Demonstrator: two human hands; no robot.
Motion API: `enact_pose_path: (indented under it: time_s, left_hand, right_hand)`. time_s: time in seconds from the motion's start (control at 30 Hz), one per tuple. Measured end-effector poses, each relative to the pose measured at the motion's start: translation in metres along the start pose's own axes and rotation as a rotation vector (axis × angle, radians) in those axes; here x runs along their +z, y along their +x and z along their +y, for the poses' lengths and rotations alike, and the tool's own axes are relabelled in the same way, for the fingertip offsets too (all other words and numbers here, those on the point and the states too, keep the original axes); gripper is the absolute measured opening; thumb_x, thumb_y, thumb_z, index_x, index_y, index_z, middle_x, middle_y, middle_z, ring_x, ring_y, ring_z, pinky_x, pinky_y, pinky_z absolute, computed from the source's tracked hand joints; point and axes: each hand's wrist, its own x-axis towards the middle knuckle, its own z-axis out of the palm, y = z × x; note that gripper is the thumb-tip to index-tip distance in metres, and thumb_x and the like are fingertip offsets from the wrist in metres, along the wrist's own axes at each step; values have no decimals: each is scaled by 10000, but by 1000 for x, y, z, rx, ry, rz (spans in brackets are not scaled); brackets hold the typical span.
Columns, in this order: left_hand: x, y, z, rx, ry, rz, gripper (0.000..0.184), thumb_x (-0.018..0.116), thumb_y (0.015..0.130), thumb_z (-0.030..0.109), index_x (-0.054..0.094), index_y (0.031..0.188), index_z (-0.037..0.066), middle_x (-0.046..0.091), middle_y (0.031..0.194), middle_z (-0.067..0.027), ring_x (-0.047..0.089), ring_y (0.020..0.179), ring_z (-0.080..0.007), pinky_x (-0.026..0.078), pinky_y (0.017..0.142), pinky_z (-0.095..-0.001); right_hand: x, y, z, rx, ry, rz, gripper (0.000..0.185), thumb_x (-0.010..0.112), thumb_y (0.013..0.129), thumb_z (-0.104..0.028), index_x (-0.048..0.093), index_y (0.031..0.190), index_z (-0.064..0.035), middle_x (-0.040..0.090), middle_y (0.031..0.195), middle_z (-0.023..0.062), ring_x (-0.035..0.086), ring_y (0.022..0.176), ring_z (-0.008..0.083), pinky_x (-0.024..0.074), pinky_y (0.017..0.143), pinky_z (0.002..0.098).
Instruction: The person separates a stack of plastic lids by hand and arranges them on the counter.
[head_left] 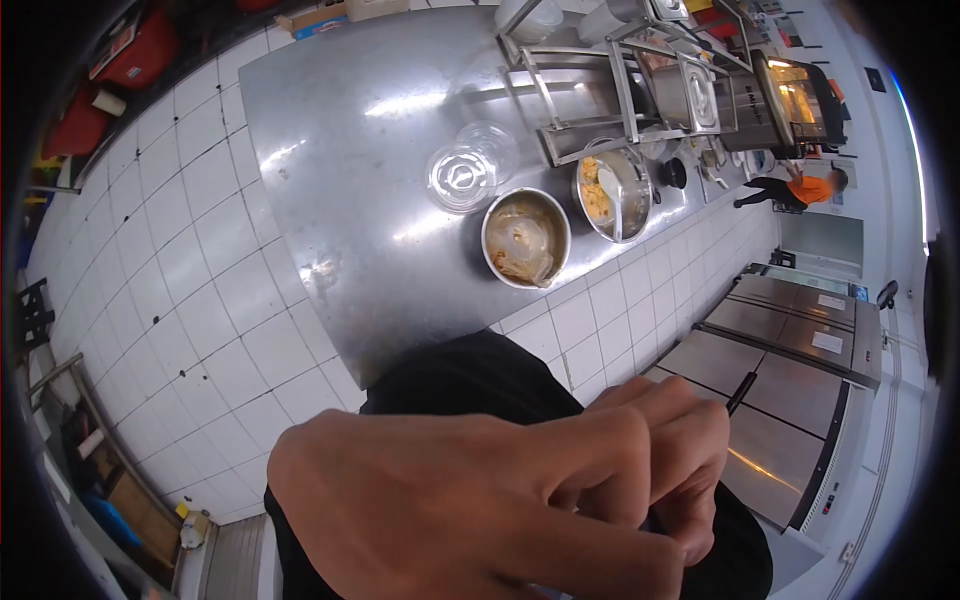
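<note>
Round steel pot [499, 222], brownish residue inside, on the metal table [350, 180], your left hand [430, 490] bent-fingered beside your curled right hand [672, 430], any grasp impossible to tell.

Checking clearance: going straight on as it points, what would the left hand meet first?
The left hand would probably meet the black clothing to its right, unless the farther curled fingers are the right hand's and come first; overlap and depth leave that unclear.

Pot [556, 222], round, metal, open-topped; brownish food residue [515, 262] inside; upright on steel table [360, 180], at long edge.
</note>
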Motion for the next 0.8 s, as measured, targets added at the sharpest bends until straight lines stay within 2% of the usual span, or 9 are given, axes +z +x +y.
enact_pose_path:
  time_s: [0.1, 0.27, 0.33, 0.43, 0.5, 0.6, 0.63, 0.73, 0.8]
  left_hand:
    - [23, -11, -7, -43, 30, 199, 124, 748, 806, 73, 663, 754, 0, 606, 860, -71, 446, 744, -196, 450, 638, -354]
    - [-22, 11, 69, -673, 375, -281, 202, 721, 908, 182, 671, 741, 78, 599, 886, -48, 495, 642, -157, 389, 581, -305]
    - [-41, 4, 75, -600, 348, -469, 84, 740, 855, 129, 702, 810, 70, 604, 943, -90, 458, 732, -191, 437, 694, -373]
    - [-73, 15, 39, -350, 196, -619, 119, 759, 884, 166, 731, 803, 83, 597, 991, -95, 513, 796, -182, 429, 668, -326]
    - [-77, -12, 50, -328, 219, -377, 256, 787, 902, 315, 728, 928, 68, 589, 1065, -103, 572, 912, -198, 476, 703, -314]
    - [-111, -19, 70, -630, 104, -96, 396, 861, 811, 217, 648, 1059, -8, 619, 1093, -168, 644, 914, -244, 530, 771, -360]
    - [-124, -20, 78, -723, 116, -2, 466, 863, 816, 226, 617, 1129, -18, 620, 1138, -180, 661, 945, -260, 544, 805, -367]
    - [-167, -35, 73, -930, 783, 141, 423, 716, 977, 309, 608, 1211, -26, 664, 1172, -141, 683, 1001, -225, 550, 824, -324]
    - [-208, -47, 57, -1063, 1003, 287, 384, 666, 1010, 301, 625, 1221, -16, 694, 1118, -126, 691, 968, -204, 551, 828, -320]
  right_hand:
    - [-2, 2, -1, -1, -4, -45, 369, 787, 878, -331, 640, 815, 3, 653, 717, 128, 589, 492, 204, 416, 427, 277]
    - [-6, 4, -4, -5, -35, -118, 375, 756, 924, -348, 617, 813, -18, 627, 700, 114, 532, 453, 198, 380, 400, 299]
    - [-7, 3, -4, -16, -35, -128, 379, 743, 942, -355, 607, 812, -26, 617, 693, 109, 510, 437, 195, 366, 389, 308]
    - [-5, 3, 4, -91, -2, -146, 326, 781, 901, -277, 643, 804, 2, 619, 672, 125, 541, 454, 209, 368, 385, 323]
    - [-7, 3, 5, -60, -73, -128, 260, 813, 851, -195, 655, 809, 7, 621, 696, 119, 591, 537, 217, 410, 447, 331]
    - [-24, 8, 16, 93, -324, -57, 231, 805, 854, -171, 643, 786, -23, 615, 696, 68, 590, 557, 185, 411, 484, 325]
    - [-29, 20, 24, 329, -573, 66, 247, 782, 883, -196, 621, 773, -44, 616, 695, 28, 568, 553, 156, 402, 516, 301]
    - [-76, 44, 99, 647, -768, 29, 238, 763, 927, -236, 668, 892, -20, 641, 748, 51, 603, 708, 118, 452, 611, 279]
    - [-114, 60, 140, 470, -983, 5, 266, 733, 954, -262, 687, 1048, -17, 675, 866, 60, 626, 801, 124, 498, 695, 283]
